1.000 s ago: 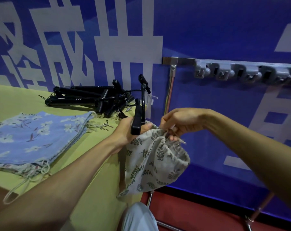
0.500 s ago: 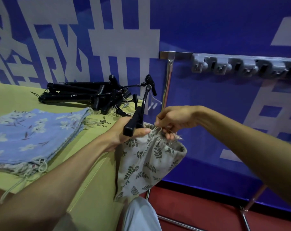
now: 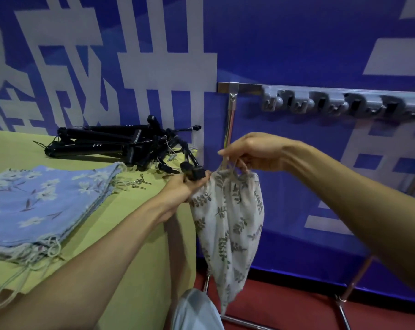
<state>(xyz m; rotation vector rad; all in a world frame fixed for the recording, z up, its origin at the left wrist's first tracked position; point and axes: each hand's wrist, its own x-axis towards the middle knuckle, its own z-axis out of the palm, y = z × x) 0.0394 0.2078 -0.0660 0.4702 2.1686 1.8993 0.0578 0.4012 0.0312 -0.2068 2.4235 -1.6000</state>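
The right hand's (image 3: 254,151) fingertips are partly tucked under its knuckles, so only a pinch shows: thumb and forefinger closed on the drawstring (image 3: 227,164), whose loops rise from the gathered mouth of the leaf-print bag (image 3: 228,222). At nine o'clock of that mouth, the left hand (image 3: 185,190) lies palm up with its fingers curled round the blurred end of a black stand (image 3: 194,173), thumb against the bag's rim. Whether the stand's lower part sits inside the cloth cannot be told. The bag hangs off the table's (image 3: 140,234) right edge, between both hands, its tip pointing to six o'clock. At ten o'clock of the left hand lies a heap of black stands (image 3: 111,144), with small metal pins (image 3: 138,183) just nearer. At nine o'clock a stack of blue floral bags (image 3: 42,201) is cut off by the frame. At two o'clock of the right hand a grey hook rail (image 3: 344,103) runs out of view.
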